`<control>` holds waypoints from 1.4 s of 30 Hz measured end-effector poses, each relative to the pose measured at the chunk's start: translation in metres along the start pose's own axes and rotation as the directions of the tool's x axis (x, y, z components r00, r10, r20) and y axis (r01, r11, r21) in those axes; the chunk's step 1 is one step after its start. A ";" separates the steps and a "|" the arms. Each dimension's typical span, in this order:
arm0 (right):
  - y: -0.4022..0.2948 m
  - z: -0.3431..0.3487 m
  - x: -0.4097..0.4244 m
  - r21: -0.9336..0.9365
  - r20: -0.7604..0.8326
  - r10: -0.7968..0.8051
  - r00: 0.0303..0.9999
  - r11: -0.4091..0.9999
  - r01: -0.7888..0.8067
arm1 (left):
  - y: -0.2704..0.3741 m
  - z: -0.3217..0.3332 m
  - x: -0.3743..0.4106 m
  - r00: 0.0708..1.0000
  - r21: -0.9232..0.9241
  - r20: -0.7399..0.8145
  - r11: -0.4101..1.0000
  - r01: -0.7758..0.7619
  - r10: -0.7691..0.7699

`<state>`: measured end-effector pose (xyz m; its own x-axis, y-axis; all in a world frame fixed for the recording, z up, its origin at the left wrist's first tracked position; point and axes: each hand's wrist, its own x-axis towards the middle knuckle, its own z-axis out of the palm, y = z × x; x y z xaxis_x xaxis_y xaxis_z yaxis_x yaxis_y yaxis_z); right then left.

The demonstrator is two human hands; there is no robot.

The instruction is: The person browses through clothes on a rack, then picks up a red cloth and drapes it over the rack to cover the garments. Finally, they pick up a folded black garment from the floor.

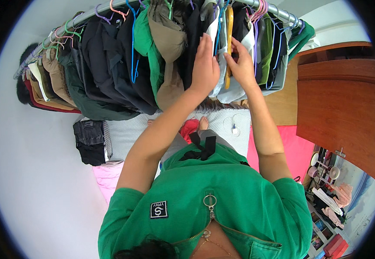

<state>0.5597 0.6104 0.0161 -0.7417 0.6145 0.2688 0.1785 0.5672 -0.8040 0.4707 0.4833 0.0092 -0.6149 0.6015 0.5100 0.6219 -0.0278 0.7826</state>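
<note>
Clothes hang close together on a metal clothes rail (279, 13) that curves across the top of the view. My left hand (206, 66) is raised flat against the hanging clothes, beside a black garment (192, 32) and a white one. To its right, my right hand (241, 63) is at a yellow hanger (229, 48), thumb and fingers apart; whether it grips cloth behind the hanger cannot be told. A blue hanger (219, 29) hangs between the two hands. Left of them are a brown garment (168, 42) and a green one (143, 35).
Below the rail lies a bed with a pale patterned cover (126, 136). Folded dark clothes (90, 139) lie at its left, a white charger with cable (235, 130) at its right. A brown wooden door (339, 106) stands at the right. Red cloth (189, 129) lies by my feet.
</note>
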 end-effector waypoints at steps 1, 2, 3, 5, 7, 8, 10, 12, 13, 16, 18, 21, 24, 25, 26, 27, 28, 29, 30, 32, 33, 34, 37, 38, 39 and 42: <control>0.000 0.000 0.000 0.028 -0.003 0.009 1.000 1.000 -0.009 | -0.002 0.003 0.008 0.999 -0.002 -0.023 1.000 0.023 -0.023; 0.001 0.000 0.000 0.057 -0.006 0.019 1.000 0.998 -0.019 | -0.006 0.006 0.018 0.989 -0.066 0.030 0.987 0.144 -0.142; 0.001 0.001 0.000 0.086 -0.007 0.028 1.000 0.996 -0.028 | -0.012 0.009 0.026 0.979 -0.088 0.052 0.975 0.202 -0.198; 0.003 0.002 -0.001 0.054 -0.012 0.025 1.000 0.998 -0.024 | -0.023 0.014 0.039 0.947 -0.128 0.099 0.940 0.316 -0.305; -0.001 0.004 0.000 0.042 0.002 0.016 1.000 0.999 -0.017 | -0.036 0.021 0.041 0.923 -0.236 0.077 0.892 0.385 -0.378; -0.007 0.006 0.000 0.102 0.005 0.048 0.999 0.994 -0.048 | -0.046 0.024 0.041 0.909 -0.368 0.101 0.833 0.413 -0.405; -0.009 0.004 0.001 0.144 0.025 0.067 0.997 0.987 -0.070 | -0.050 0.031 0.046 0.915 -0.514 0.085 0.769 0.379 -0.394; -0.011 0.002 0.000 0.156 0.024 0.030 0.999 0.987 -0.033 | -0.051 0.036 0.042 0.871 -0.659 0.065 0.635 0.404 -0.486; -0.009 0.002 0.000 0.142 0.015 0.023 1.000 0.990 -0.025 | -0.053 0.037 0.041 0.867 -0.631 -0.018 0.678 0.377 -0.498; -0.003 0.003 0.002 0.149 -0.005 0.026 1.000 0.989 -0.025 | -0.059 0.034 0.040 0.868 -0.493 -0.001 0.756 0.431 -0.496; -0.004 0.002 0.002 0.137 0.002 0.023 1.000 0.990 -0.023 | -0.058 0.024 0.041 0.873 -0.367 0.008 0.810 0.457 -0.488; -0.007 0.001 0.002 0.115 -0.012 0.051 0.999 0.992 -0.049 | -0.052 0.015 0.038 0.915 -0.237 -0.019 0.891 0.387 -0.402; -0.014 0.003 0.004 0.098 -0.028 0.037 0.999 0.995 -0.034 | -0.058 0.006 0.041 0.961 -0.091 -0.005 0.957 0.275 -0.277; -0.015 0.003 0.004 0.114 -0.024 0.042 0.999 0.993 -0.039 | -0.058 0.004 0.041 0.962 -0.068 -0.008 0.960 0.271 -0.273; -0.016 0.004 0.005 0.130 -0.018 0.047 0.999 0.991 -0.044 | -0.058 0.001 0.041 0.963 -0.045 -0.011 0.963 0.268 -0.268; -0.015 0.004 0.005 0.135 -0.022 0.038 0.999 0.990 -0.035 | -0.055 -0.001 0.043 0.965 -0.021 -0.014 0.965 0.263 -0.263; -0.009 0.004 0.004 0.139 -0.032 0.037 0.999 0.990 -0.032 | -0.041 -0.003 0.046 0.945 -0.028 0.012 0.945 0.326 -0.326; -0.004 0.003 0.002 0.143 -0.042 0.036 0.998 0.989 -0.030 | -0.026 -0.004 0.046 0.922 -0.032 0.038 0.921 0.387 -0.386; -0.005 0.002 0.001 0.133 -0.035 0.040 0.999 0.990 -0.036 | -0.012 -0.007 0.043 0.894 -0.030 0.058 0.894 0.447 -0.444; -0.010 0.001 0.003 0.111 -0.020 0.041 0.999 0.993 -0.039 | 0.003 -0.001 0.030 0.983 0.103 -0.114 0.983 0.154 -0.142; -0.009 -0.002 0.003 0.120 -0.022 0.049 0.999 0.992 -0.046 | 0.010 0.003 0.024 0.985 0.177 -0.172 0.984 0.005 0.025; -0.007 -0.003 0.002 0.133 -0.021 0.057 0.998 0.990 -0.053 | 0.021 0.000 0.020 0.998 0.117 -0.042 0.993 -0.031 0.036; -0.005 -0.003 0.004 0.167 -0.016 0.033 0.999 0.986 -0.030 | 0.020 0.013 0.018 0.992 -0.031 0.084 0.995 0.096 -0.093; -0.005 -0.003 0.004 0.170 -0.013 0.033 0.999 0.985 -0.030 | 0.013 0.018 0.019 0.988 0.012 0.066 0.991 0.136 -0.136; -0.006 -0.004 0.005 0.173 -0.009 0.032 0.999 0.984 -0.029 | 0.007 0.023 0.024 0.983 0.055 0.046 0.983 0.176 -0.178; -0.007 -0.006 0.005 0.163 0.003 0.041 0.999 0.986 -0.041 | -0.003 0.028 0.036 0.909 -0.273 0.149 0.867 0.417 -0.390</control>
<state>0.5583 0.6125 0.0266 -0.7359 0.6354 0.2339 0.1009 0.4445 -0.8900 0.4601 0.5277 0.0155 -0.7287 0.6767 0.1052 0.1506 0.0084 0.9886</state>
